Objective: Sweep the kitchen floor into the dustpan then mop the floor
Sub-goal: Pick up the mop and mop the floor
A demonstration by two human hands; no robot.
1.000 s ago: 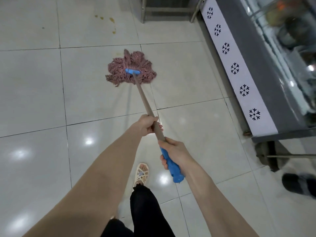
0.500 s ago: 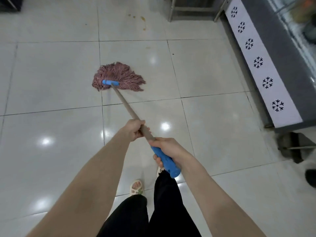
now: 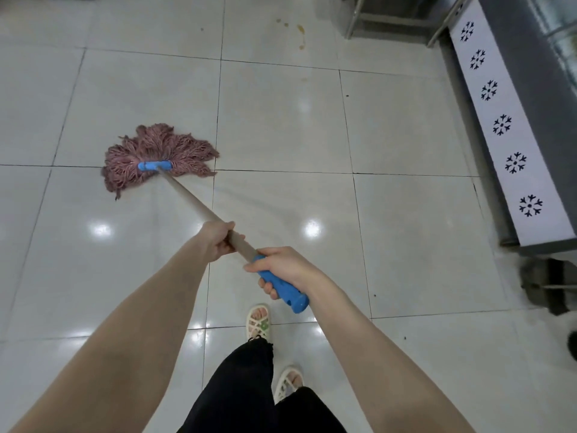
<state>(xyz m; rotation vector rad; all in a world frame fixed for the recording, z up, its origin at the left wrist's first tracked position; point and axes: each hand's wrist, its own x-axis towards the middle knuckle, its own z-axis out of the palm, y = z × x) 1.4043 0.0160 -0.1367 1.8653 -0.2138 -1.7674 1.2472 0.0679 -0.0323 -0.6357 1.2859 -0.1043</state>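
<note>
A mop with a reddish string head (image 3: 156, 156) and a blue clamp lies flat on the white tiled floor (image 3: 406, 135), ahead and to the left. Its tan pole (image 3: 190, 198) runs back toward me. My left hand (image 3: 217, 240) grips the pole partway down. My right hand (image 3: 285, 268) grips the blue handle end (image 3: 288, 292) just behind it. A dark dustpan (image 3: 549, 285) with a thin metal handle stands at the right edge, beside the counter's corner.
A grey counter with a white snowflake-patterned strip (image 3: 499, 126) runs along the right side. Metal legs of a frame (image 3: 352, 17) stand at the top right. Yellowish spots (image 3: 299, 28) mark the floor near them. My feet in pale sandals (image 3: 259, 320) are below my hands.
The mop head has swept leftward and nearer across the tiles, from close to the counter side to the left tile. My view has shifted left; both hands keep the same grip.
</note>
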